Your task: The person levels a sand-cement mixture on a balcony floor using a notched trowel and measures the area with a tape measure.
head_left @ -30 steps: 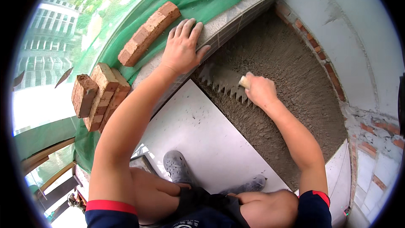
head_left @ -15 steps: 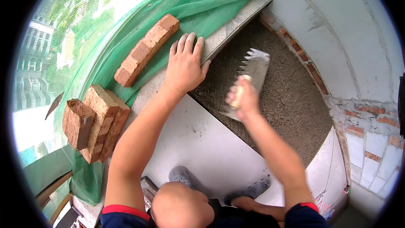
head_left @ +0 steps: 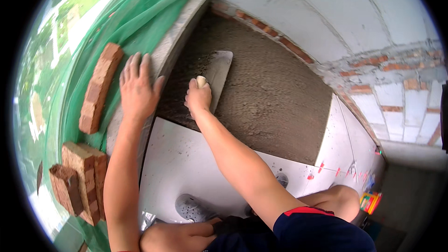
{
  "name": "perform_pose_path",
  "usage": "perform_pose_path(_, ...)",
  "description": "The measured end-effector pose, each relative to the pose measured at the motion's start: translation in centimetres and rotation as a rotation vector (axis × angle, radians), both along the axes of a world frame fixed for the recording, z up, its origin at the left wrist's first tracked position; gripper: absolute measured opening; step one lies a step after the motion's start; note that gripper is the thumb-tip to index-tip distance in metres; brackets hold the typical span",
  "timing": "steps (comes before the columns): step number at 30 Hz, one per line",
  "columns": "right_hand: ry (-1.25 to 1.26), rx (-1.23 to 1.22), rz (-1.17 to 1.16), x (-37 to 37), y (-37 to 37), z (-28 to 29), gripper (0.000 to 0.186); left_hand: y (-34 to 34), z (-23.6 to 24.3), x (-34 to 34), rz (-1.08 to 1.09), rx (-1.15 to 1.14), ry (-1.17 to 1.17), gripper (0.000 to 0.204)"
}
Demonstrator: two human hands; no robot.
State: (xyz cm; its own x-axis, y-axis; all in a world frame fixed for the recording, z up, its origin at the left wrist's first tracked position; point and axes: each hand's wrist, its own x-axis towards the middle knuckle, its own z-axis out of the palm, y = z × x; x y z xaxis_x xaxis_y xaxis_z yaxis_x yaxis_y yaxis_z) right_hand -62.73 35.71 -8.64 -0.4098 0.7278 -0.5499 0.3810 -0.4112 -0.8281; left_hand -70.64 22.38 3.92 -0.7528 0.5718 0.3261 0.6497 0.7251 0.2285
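My right hand [head_left: 199, 97] is closed around the pale handle of a notched trowel [head_left: 221, 71]. The trowel's flat metal blade lies on a bed of grey-brown mortar [head_left: 275, 107], with loose crumbs piled along its left side. Mortar close to the ledge looks darker and rougher than the combed-looking surface to the right. My left hand [head_left: 138, 88] rests flat, fingers spread, on the concrete ledge [head_left: 122, 128] and the green netting beside it. Large white floor tiles [head_left: 175, 158] border the mortar on the near side.
A long reddish brick piece [head_left: 99, 88] lies on the green netting [head_left: 140, 23] left of my hand. Several bricks [head_left: 79, 175] are stacked nearer. A block wall [head_left: 298, 14] with brick strips rises behind the mortar. Red tile clips [head_left: 321, 167] stand along a tile joint at right.
My view has turned rightward, so the scene sits further left. My right hand has brought the trowel close to the ledge, and crumbs now gather beside its blade. The left hand stays on the ledge.
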Motion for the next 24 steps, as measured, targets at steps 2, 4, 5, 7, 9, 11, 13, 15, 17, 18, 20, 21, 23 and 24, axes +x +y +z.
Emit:
perform_pose_path(2,-0.039,0.02,-0.027,2.6,1.4,0.5,0.04,-0.8,-0.2,-0.2,0.017,-0.038,0.025,0.062)
perform_pose_path(4,-0.041,0.021,-0.075,6.2,3.5,1.0,0.03,-0.9,-0.1,-0.1,0.005,-0.048,0.032,0.061)
perform_pose_path(5,0.003,-0.028,-0.107,8.1,4.7,1.2,0.026,-0.7,-0.3,0.0,0.001,-0.039,0.039,0.062)
perform_pose_path(7,0.048,-0.078,-0.173,11.8,7.4,2.1,0.021,-0.4,-0.4,0.2,-0.016,-0.036,0.043,0.061)
perform_pose_path(9,0.03,-0.073,-0.206,15.0,9.3,2.5,0.02,-0.6,-0.4,0.1,-0.021,-0.043,0.064,0.059)
perform_pose_path(11,-0.006,-0.024,-0.229,18.4,11.3,2.2,0.018,-0.6,-0.7,0.1,-0.032,-0.036,0.067,0.059)
perform_pose_path(13,-0.054,0.003,-0.259,21.9,13.6,2.4,0.017,-0.4,-0.8,0.1,-0.038,-0.032,0.075,0.059)
perform_pose_path(15,-0.075,0.026,-0.297,23.9,15.0,2.9,0.017,-0.8,-0.7,-0.2,-0.035,-0.04,0.085,0.059)
perform_pose_path(17,0.032,-0.008,-0.416,24.5,16.5,3.9,0.016,-0.9,-0.4,-0.3,-0.019,-0.036,0.092,0.059)
perform_pose_path(18,0.085,-0.023,-0.488,24.2,16.9,4.4,0.014,-0.3,-0.6,0.0,-0.019,-0.03,0.087,0.059)
perform_pose_path(20,0.124,-0.022,-0.283,20.8,15.1,4.5,0.014,-0.3,-0.5,0.0,-0.008,-0.045,0.083,0.06)
perform_pose_path(21,0.069,-0.055,-0.174,17.7,13.6,4.8,0.014,-0.5,-0.5,0.0,-0.004,-0.044,0.083,0.061)
perform_pose_path(23,0.106,-0.121,0.112,11.7,10.8,4.7,0.016,-0.7,-0.3,0.0,-0.004,-0.037,0.074,0.062)
perform_pose_path(24,0.128,-0.152,0.184,8.6,9.3,4.5,0.018,-0.6,-0.3,0.2,-0.005,-0.032,0.065,0.062)
